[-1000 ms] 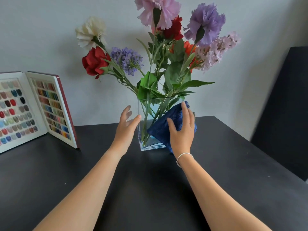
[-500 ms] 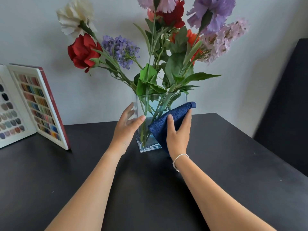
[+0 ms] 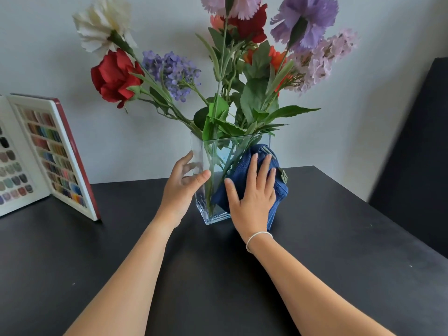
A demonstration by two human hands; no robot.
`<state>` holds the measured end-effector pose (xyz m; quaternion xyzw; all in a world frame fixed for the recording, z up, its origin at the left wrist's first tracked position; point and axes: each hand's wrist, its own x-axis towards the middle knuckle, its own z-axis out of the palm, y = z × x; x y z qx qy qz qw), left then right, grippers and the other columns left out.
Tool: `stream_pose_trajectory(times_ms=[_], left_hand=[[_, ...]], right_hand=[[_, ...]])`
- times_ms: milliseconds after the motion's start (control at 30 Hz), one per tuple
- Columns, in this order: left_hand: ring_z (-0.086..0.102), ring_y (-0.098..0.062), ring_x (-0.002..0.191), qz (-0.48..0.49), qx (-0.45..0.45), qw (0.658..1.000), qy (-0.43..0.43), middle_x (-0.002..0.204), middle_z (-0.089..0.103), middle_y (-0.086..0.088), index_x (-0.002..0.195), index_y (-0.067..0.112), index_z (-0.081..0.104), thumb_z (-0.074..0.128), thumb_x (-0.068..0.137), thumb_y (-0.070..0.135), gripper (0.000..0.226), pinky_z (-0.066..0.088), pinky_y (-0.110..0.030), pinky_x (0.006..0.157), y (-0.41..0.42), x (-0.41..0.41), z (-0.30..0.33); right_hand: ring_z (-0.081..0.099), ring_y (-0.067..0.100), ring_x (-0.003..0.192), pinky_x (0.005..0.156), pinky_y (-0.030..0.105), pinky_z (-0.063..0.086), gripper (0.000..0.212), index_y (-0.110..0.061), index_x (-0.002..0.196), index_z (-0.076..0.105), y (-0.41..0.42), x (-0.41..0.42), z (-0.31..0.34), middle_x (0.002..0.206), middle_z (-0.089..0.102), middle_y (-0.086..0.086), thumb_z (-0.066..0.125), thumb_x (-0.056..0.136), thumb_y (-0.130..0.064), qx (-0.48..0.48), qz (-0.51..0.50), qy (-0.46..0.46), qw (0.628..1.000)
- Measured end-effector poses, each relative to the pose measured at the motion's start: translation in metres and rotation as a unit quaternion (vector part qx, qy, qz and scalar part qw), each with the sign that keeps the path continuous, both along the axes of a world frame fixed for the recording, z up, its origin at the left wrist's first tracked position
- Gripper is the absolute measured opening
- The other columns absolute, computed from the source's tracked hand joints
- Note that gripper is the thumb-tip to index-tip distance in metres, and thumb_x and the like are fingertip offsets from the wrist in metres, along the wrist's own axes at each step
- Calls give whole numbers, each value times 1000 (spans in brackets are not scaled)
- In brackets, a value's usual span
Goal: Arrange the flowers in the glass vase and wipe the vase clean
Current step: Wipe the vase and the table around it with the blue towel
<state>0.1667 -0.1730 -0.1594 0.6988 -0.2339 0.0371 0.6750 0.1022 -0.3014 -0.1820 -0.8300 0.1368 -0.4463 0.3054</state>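
Since half a second ago the right hand [image 3: 252,190] has slid the blue cloth [image 3: 244,180] from the vase's upper right corner down onto the middle of its front face, and its fingers, then bunched over the cloth's top edge, now lie flat and spread on it. The left hand [image 3: 180,185] has barely moved. The open colour swatch book [image 3: 55,154] shows more of its left page than before, as the view has shifted.

The black tabletop [image 3: 339,251] carries the square glass vase [image 3: 206,214] near its far edge, well apart from the book on the left. The vase holds the flowers [image 3: 232,76]: white, red, purple, pink and orange blooms on green stems that cross inside the glass and rise well above the rim.

The left hand is open, palm and straight fingers against the vase's left wall, thumb on the front. The right hand is open too, pressing the cloth to the glass; a thin bracelet [image 3: 258,238] circles its wrist.
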Motion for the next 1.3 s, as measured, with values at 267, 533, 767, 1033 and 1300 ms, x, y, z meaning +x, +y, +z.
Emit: stream_pose_trajectory(times_ms=[267,533,767,1033,1300], left_hand=[[61,5,83,51,46,996,-64,111,52,15,140,46,22,62,65,56,85,41,1,63,-8,3,2],[60,4,86,36,26,998,-49,111,54,10,138,43,28,65,64,51,83,42,-1,63,-8,5,1],[60,-4,92,35,26,997,-57,117,54,6,134,48,28,64,60,60,82,42,0,63,-8,7,0],[60,-4,92,27,11,999,-45,118,53,5,128,56,30,65,64,53,73,43,-1,62,-8,7,-1],[64,-8,88,59,4,996,-61,119,55,1,138,38,31,67,63,53,85,44,-2,62,-12,11,-3]], right_hand=[[-1,13,142,104,31,11,54,-48,136,6,-4,3,7,147,-3,-23,34,94,-28,37,55,-63,996],[-12,9,139,113,52,12,54,-56,132,-1,-5,1,7,144,-10,-31,27,92,-33,-88,111,-30,989],[-20,3,136,112,48,-5,57,-59,130,0,-2,4,12,144,-12,-33,28,93,-27,16,136,-40,990],[-21,7,137,114,49,-1,60,-60,130,-4,-6,1,4,142,-17,-36,28,93,-26,-86,149,-8,985],[-7,7,141,117,38,6,55,-46,138,8,-32,13,15,146,-2,-28,33,98,-18,104,153,-45,982]])
